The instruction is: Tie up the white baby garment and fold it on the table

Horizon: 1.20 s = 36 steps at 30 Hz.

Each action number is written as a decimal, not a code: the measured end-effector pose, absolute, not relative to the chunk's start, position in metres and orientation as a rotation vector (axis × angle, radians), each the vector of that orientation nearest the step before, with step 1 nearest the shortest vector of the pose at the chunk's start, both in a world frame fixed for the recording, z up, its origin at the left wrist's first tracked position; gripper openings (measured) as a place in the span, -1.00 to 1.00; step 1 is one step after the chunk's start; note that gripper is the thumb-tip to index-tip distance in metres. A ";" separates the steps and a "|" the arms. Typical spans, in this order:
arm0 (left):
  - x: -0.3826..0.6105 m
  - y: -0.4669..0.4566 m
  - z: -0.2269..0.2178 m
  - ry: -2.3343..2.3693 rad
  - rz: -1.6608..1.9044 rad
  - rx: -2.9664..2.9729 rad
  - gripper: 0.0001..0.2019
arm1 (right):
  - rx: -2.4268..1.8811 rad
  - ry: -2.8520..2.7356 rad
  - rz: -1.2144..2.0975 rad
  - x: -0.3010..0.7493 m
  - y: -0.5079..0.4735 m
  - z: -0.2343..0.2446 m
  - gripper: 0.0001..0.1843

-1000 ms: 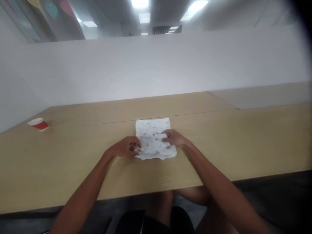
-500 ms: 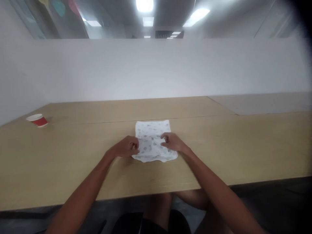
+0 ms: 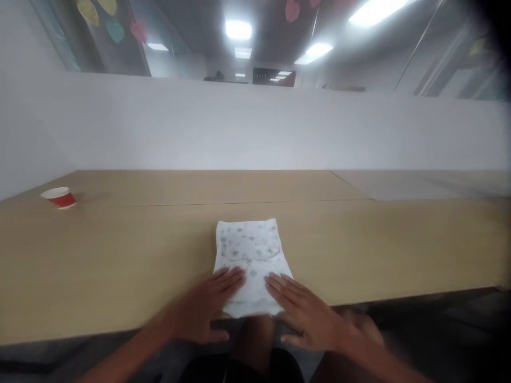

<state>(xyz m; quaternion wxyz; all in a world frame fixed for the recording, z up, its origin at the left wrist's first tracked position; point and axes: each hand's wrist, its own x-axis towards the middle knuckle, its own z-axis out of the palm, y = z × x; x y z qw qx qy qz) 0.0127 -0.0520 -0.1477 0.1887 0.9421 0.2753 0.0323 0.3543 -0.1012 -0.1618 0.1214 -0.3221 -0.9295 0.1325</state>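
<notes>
A folded white cloth point(image 3: 249, 255) with a small grey print lies on the wooden table point(image 3: 120, 255), its near edge at the table's front edge. My left hand point(image 3: 205, 308) lies flat, fingers stretched out, its fingertips on the cloth's near left corner. My right hand point(image 3: 305, 314) is also flat and open, with its fingertips touching the cloth's near right corner. Both hands reach past the table's front edge and hold nothing.
A red and white paper cup point(image 3: 59, 198) stands at the far left of the table. A white partition wall point(image 3: 255, 127) runs along the back. A lighter table section point(image 3: 419, 183) adjoins at the right rear.
Both hands let go of their pinches on the cloth, slid back toward me and flattened out. The cloth now lies nearer the front edge, smoothed into a longer rectangle. The view tilted up.
</notes>
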 end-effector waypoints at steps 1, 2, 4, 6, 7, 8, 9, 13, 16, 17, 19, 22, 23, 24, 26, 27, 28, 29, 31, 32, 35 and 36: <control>0.009 -0.066 -0.150 0.770 0.099 2.619 -0.10 | -0.970 -2.673 0.373 0.359 -0.114 -0.166 -0.18; 0.006 -0.077 -0.151 0.767 0.118 2.580 -0.19 | -1.004 -2.608 0.361 0.363 -0.123 -0.170 -0.31; 0.003 -0.086 -0.150 0.783 0.189 2.449 -0.32 | -1.057 -2.454 0.379 0.371 -0.130 -0.177 -0.46; 0.001 -0.078 -0.143 0.855 0.295 2.261 -0.46 | -1.097 -2.278 0.462 0.375 -0.120 -0.174 -0.61; 0.000 -0.068 -0.138 0.930 0.366 2.161 -0.55 | -1.125 -2.188 0.527 0.375 -0.108 -0.169 -0.65; 0.000 -0.054 -0.133 1.004 0.442 2.066 -0.64 | -1.148 -2.099 0.598 0.373 -0.093 -0.161 -0.65; 0.001 -0.038 -0.128 1.063 0.517 1.975 -0.69 | -1.165 -2.033 0.688 0.371 -0.075 -0.152 -0.63; 0.006 0.031 -0.113 1.048 0.656 1.770 -0.51 | -1.139 -1.923 1.026 0.362 0.009 -0.118 -0.45; 0.009 0.070 -0.112 1.114 0.570 1.774 -0.45 | -1.191 -1.974 1.249 0.357 0.061 -0.117 -0.36; 0.009 0.078 -0.114 1.145 0.530 1.783 -0.45 | -1.211 -1.989 1.288 0.356 0.073 -0.121 -0.34; 0.008 0.088 -0.118 1.177 0.466 1.799 -0.46 | -1.250 -2.011 1.326 0.354 0.089 -0.132 -0.33; 0.006 0.094 -0.125 1.174 0.387 1.800 -0.47 | -1.297 -2.022 1.328 0.355 0.097 -0.147 -0.35; 0.006 0.095 -0.127 1.171 0.370 1.794 -0.49 | -1.306 -2.018 1.313 0.356 0.098 -0.151 -0.36; 0.005 0.096 -0.129 1.184 0.361 1.824 -0.51 | -1.311 -2.011 1.290 0.357 0.098 -0.155 -0.36; 0.006 0.098 -0.131 1.257 0.376 1.983 -0.59 | -1.322 -1.995 1.224 0.359 0.097 -0.159 -0.39; 0.006 0.098 -0.132 1.303 0.394 2.087 -0.62 | -1.335 -1.991 1.184 0.360 0.096 -0.160 -0.41; 0.008 0.097 -0.131 1.347 0.411 2.186 -0.66 | -1.356 -1.992 1.139 0.361 0.095 -0.161 -0.45; 0.010 0.096 -0.130 1.389 0.424 2.265 -0.70 | -1.386 -1.995 1.085 0.362 0.094 -0.161 -0.51; 0.018 0.089 -0.126 1.484 0.439 2.309 -0.77 | -1.476 -1.978 0.929 0.359 0.090 -0.158 -0.64; 0.023 0.084 -0.124 1.552 0.455 2.324 -0.78 | -1.529 -1.949 0.834 0.354 0.087 -0.157 -0.70; 0.049 0.063 -0.123 1.666 0.607 2.466 -0.69 | -1.604 -1.859 0.424 0.323 0.071 -0.154 -0.64; 0.059 0.057 -0.127 1.621 0.662 2.544 -0.64 | -1.577 -1.866 0.268 0.307 0.064 -0.156 -0.58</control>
